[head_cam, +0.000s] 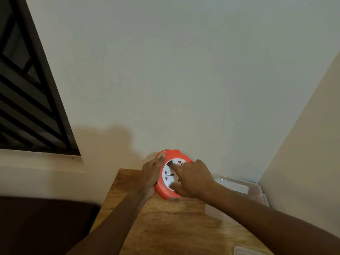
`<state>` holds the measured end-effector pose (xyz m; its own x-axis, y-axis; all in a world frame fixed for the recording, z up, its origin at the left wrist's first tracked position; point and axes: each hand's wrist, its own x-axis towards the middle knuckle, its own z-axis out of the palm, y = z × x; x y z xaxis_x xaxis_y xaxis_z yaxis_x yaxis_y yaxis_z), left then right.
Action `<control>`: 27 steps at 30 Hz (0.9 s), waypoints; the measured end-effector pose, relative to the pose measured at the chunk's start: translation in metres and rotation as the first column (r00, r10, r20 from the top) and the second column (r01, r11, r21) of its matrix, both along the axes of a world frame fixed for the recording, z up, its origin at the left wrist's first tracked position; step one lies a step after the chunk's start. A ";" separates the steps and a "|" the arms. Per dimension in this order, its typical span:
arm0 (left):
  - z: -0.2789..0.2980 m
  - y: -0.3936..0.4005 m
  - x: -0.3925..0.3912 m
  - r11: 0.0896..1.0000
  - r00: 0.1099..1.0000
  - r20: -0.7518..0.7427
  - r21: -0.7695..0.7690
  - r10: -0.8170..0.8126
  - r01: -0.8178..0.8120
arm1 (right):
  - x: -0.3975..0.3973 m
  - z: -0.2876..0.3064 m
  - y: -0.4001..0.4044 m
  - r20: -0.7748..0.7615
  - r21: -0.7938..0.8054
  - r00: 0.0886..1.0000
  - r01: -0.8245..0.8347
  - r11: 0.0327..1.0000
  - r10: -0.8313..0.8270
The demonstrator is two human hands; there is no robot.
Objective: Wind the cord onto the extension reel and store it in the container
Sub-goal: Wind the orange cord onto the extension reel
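Observation:
An orange round extension reel (162, 188) with a white socket face is held upright and tilted above the far end of a wooden table (165, 227). My left hand (150, 176) grips its left rim from behind. My right hand (193, 178) lies over the white face, fingers spread on the centre disc. A thin loop of orange cord (159, 154) shows at the reel's top left. A clear plastic container (239, 192) stands on the table to the right, partly behind my right forearm.
A plain wall rises right behind the table, with a side wall close on the right. A dark barred window (27, 98) and its ledge are at the left. A clear lid corner (246, 250) lies at the table's near right edge.

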<state>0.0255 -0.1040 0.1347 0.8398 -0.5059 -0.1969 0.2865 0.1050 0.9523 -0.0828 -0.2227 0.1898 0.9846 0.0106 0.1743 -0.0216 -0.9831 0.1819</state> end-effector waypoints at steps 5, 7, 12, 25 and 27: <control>0.008 -0.005 -0.009 0.993 0.991 0.072 0.002 0.116 -0.117 | 0.007 -0.007 0.008 -0.086 0.690 0.916 0.338 0.640 -0.391; 0.006 -0.002 -0.013 0.986 0.984 0.067 -0.002 0.164 -0.164 | 0.010 -0.011 0.013 -0.274 0.937 0.858 0.340 0.080 -0.434; 0.001 0.006 -0.011 0.991 0.990 0.070 0.032 0.125 -0.128 | 0.000 -0.029 0.026 -0.422 0.891 0.834 0.308 -0.335 -0.356; -0.010 0.012 -0.004 0.997 0.998 0.006 0.060 -0.056 0.055 | -0.012 0.002 -0.014 -0.278 -0.031 0.895 -0.372 0.928 0.350; -0.008 0.011 -0.005 0.994 0.996 0.007 0.067 -0.090 0.089 | -0.012 0.001 -0.012 -0.330 -0.139 0.884 -0.393 0.909 0.331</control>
<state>0.0206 -0.0933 0.1264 0.7939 -0.5652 -0.2243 0.2819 0.0152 0.9593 -0.0945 -0.2344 0.1909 0.9104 0.3798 -0.1639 0.4131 -0.8550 0.3136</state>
